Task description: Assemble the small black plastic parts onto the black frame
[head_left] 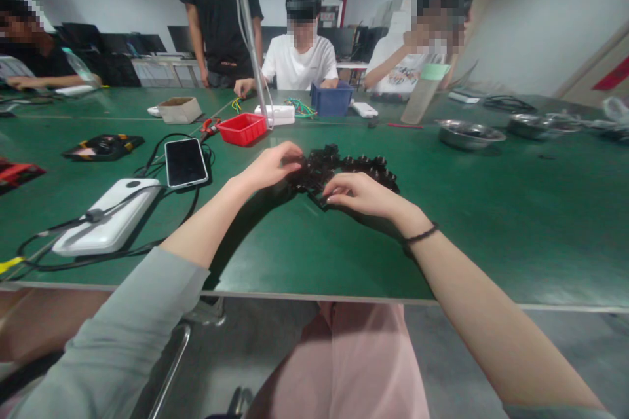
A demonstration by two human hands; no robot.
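We have both hands over a cluster of black parts (317, 163) that lies on the green counter (491, 229), in front of us and well in from the near edge. Our left hand (278, 163) has its fingers curled at the cluster's left side; we cannot tell whether they grip a piece. Our right hand (356, 195), with a dark band (421, 234) at its wrist, bends thumb and fingers towards each other at the near side; whether anything is pinched there, we cannot make out. More of the black parts reach out to the right, beyond that hand. To our left lie a phone (187, 162) and a white device (108, 219) with a black cable looped about it. Farther off we see a red bin (243, 129), a blue box (330, 101) and a metal bowl (469, 139).
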